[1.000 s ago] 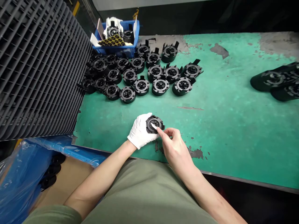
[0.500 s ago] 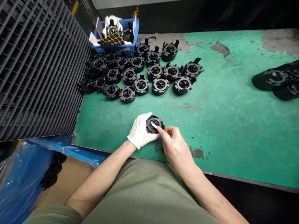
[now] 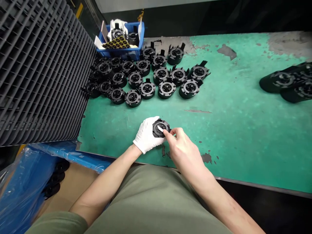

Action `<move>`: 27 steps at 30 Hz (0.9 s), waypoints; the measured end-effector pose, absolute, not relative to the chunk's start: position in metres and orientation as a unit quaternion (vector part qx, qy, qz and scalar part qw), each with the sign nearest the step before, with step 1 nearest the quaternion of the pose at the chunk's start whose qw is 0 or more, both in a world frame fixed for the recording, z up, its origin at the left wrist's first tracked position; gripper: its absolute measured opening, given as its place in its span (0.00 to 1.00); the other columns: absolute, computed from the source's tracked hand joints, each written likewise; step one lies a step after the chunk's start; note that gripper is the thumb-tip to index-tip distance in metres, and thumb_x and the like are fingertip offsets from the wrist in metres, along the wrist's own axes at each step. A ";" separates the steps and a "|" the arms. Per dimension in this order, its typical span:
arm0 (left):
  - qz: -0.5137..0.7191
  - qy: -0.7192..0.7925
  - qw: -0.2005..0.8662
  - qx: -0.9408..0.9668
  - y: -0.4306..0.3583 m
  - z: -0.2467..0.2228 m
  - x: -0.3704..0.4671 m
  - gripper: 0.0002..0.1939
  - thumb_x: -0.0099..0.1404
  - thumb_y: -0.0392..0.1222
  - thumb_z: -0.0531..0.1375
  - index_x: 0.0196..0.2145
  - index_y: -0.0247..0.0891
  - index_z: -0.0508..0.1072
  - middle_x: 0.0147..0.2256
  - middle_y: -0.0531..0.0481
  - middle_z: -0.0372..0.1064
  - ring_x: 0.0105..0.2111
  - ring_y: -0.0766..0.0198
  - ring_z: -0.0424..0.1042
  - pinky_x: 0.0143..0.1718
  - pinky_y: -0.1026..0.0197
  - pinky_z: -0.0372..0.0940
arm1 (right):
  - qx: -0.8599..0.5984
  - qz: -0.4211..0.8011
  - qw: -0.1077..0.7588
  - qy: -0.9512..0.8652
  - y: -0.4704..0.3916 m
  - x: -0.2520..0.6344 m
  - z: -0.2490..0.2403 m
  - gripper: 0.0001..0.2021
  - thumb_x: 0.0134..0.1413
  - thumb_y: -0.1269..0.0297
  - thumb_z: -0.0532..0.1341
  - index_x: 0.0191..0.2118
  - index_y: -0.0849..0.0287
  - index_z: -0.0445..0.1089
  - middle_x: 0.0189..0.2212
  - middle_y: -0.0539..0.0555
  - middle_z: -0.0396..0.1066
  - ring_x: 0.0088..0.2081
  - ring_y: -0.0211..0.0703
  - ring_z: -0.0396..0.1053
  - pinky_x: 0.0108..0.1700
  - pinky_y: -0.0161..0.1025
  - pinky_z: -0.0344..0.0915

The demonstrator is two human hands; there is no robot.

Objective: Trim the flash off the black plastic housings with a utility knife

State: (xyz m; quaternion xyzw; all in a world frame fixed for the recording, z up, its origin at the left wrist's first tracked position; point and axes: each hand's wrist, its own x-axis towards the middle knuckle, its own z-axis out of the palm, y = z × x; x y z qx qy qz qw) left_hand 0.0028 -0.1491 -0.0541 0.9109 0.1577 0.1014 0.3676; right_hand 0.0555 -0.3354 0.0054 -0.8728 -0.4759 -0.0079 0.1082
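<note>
In a white glove, my left hand is closed around a round black plastic part near the table's front edge. The part's ringed face is turned up toward me. My right hand, bare, pinches a small white pointed blade between thumb and forefinger. Its tip lies over the middle of the black part; whether it touches cannot be made out. The blade's rear end is hidden by my fingers.
Several similar black parts stand grouped on the green table. Behind them is a blue bin with a yellow-and-black sticker sheet. Stacked black grid trays rise at left. More black parts lie at right. A plastic-lined carton is below left.
My view has shifted slightly. Both hands keep their hold on the black part and the blade; the right hand's fingers have moved a little.
</note>
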 end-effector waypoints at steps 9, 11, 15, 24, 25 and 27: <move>0.042 0.107 0.420 0.900 -0.127 -0.056 0.001 0.51 0.49 0.52 0.82 0.67 0.40 0.70 0.63 0.36 0.75 0.65 0.36 0.76 0.69 0.37 0.72 | -0.828 0.000 0.150 -0.540 -0.358 0.114 0.017 0.29 0.68 0.78 0.54 0.71 0.54 0.66 0.56 0.63 0.71 0.40 0.45 0.71 0.32 0.39 0.60; 0.035 0.089 0.427 0.899 -0.121 -0.055 0.000 0.53 0.49 0.52 0.83 0.68 0.41 0.69 0.64 0.36 0.74 0.65 0.37 0.75 0.69 0.38 0.72 | -0.815 -0.001 0.180 -0.551 -0.363 0.122 0.010 0.20 0.75 0.71 0.55 0.67 0.56 0.68 0.52 0.61 0.72 0.39 0.45 0.72 0.33 0.40 0.62; 0.038 0.079 0.432 0.898 -0.120 -0.057 -0.001 0.49 0.52 0.53 0.81 0.67 0.40 0.70 0.64 0.36 0.75 0.64 0.37 0.76 0.69 0.37 0.72 | -0.829 0.010 0.219 -0.515 -0.353 0.110 -0.005 0.13 0.79 0.57 0.58 0.58 0.56 0.72 0.44 0.56 0.73 0.38 0.44 0.73 0.37 0.40 0.66; 0.045 0.091 0.425 0.900 -0.128 -0.055 0.004 0.38 0.56 0.46 0.75 0.62 0.40 0.74 0.60 0.37 0.77 0.60 0.39 0.79 0.66 0.39 0.74 | -0.892 0.042 0.128 -0.432 -0.304 0.082 -0.016 0.11 0.77 0.62 0.55 0.48 0.56 0.75 0.44 0.58 0.73 0.40 0.47 0.70 0.33 0.43 0.54; 0.045 0.089 0.425 0.899 -0.128 -0.055 0.004 0.36 0.56 0.46 0.75 0.61 0.40 0.75 0.59 0.38 0.78 0.59 0.40 0.79 0.65 0.39 0.74 | -0.892 0.049 0.119 -0.432 -0.303 0.083 -0.015 0.12 0.77 0.62 0.54 0.48 0.57 0.75 0.44 0.58 0.73 0.40 0.47 0.70 0.33 0.43 0.54; 0.045 0.086 0.428 0.899 -0.128 -0.054 0.005 0.33 0.56 0.46 0.76 0.58 0.41 0.76 0.56 0.39 0.79 0.57 0.41 0.80 0.63 0.40 0.75 | -0.892 0.063 0.101 -0.437 -0.303 0.085 -0.010 0.12 0.78 0.63 0.53 0.48 0.57 0.74 0.44 0.59 0.73 0.40 0.48 0.70 0.33 0.43 0.52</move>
